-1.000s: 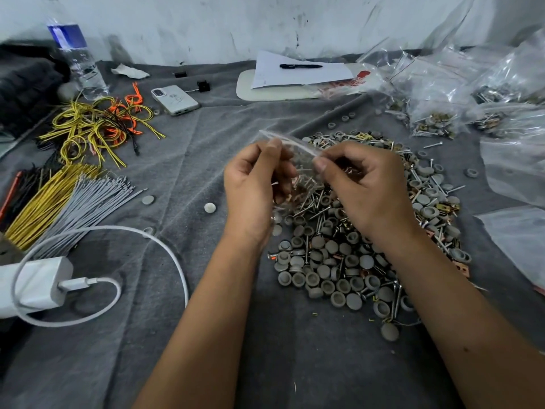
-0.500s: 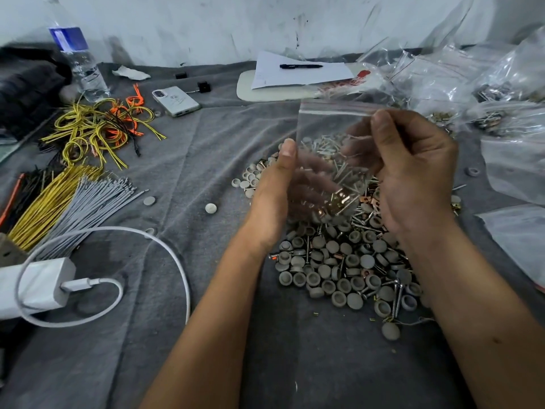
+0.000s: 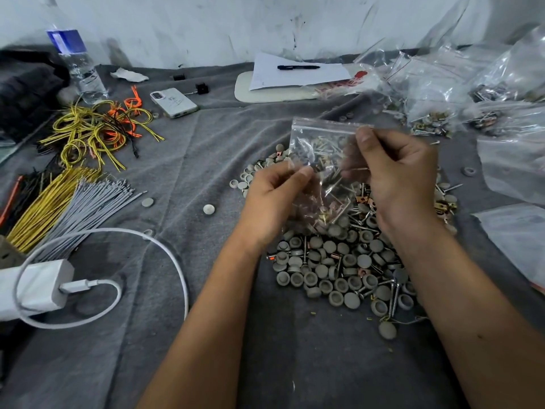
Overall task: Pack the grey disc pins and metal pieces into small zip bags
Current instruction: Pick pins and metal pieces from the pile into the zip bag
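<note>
A small clear zip bag (image 3: pixel 320 143) is held upright above a heap of grey disc pins (image 3: pixel 333 267) mixed with screws and copper metal pieces (image 3: pixel 361 202) on the grey cloth. My right hand (image 3: pixel 395 172) pinches the bag's top right corner at the zip strip. My left hand (image 3: pixel 274 199) pinches the bag's lower left side. A few metal pieces show through the plastic near the bag's bottom.
Filled zip bags (image 3: pixel 436 93) are piled at the back right, and flat bags (image 3: pixel 519 240) lie at the right edge. Yellow and orange wires (image 3: pixel 97 128), grey cable ties (image 3: pixel 88 208), a white charger (image 3: pixel 38 287), a phone (image 3: pixel 174 102), a water bottle (image 3: pixel 76 60) and paper with a pen (image 3: pixel 298 67) lie left and behind.
The bag went from bunched between both hands to raised and spread flat. My right hand moved up and right to its top corner; my left hand now pinches its lower side.
</note>
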The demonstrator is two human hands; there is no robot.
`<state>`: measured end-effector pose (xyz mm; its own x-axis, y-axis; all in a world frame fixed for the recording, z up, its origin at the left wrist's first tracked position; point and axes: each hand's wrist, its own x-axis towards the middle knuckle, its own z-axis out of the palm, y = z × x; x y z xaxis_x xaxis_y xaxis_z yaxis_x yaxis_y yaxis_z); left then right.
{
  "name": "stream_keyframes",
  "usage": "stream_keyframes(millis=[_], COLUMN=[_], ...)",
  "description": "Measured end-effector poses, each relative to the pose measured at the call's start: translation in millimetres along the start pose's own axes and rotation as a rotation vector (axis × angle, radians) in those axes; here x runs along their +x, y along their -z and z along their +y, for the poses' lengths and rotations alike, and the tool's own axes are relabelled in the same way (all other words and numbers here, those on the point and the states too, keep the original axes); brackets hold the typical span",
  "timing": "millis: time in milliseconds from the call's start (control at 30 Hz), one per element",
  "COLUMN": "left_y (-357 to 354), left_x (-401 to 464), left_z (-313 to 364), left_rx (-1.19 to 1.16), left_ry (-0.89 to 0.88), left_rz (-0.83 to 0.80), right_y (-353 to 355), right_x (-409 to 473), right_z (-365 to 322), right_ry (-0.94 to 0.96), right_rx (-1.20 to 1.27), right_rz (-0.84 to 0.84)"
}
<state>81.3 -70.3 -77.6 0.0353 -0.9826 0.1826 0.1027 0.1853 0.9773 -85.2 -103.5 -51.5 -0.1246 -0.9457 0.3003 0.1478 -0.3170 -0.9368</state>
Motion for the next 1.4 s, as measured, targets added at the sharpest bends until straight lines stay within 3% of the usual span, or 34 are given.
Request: stream_keyframes(millis=[233,833,1033,1200,1400], left_y=[10,4,4,6,7], left_x=[6,1,0,1,2], left_z=[3,6,6,7,4], left_rx=[-0.177,-0.186,-0.165,-0.182,-0.255], left_ry=[-0.083,-0.068,-0.080,-0.056,-0.007], left_rz=[0.222,0.157,0.117,0.056,0.161], right_y=[-8,-10,-11,-11,-9], right_x=[-7,-6,-7,-6,-6], right_z=[5,11,12,11,11], right_ry=[0.058,0.117,0.042,0.058,0.000], right_rx=[-0.076,-0.150,-0.118,-0.170,-0.146], right_rz=[-0.181,-0.276,-0.321,-0.281,-0.193])
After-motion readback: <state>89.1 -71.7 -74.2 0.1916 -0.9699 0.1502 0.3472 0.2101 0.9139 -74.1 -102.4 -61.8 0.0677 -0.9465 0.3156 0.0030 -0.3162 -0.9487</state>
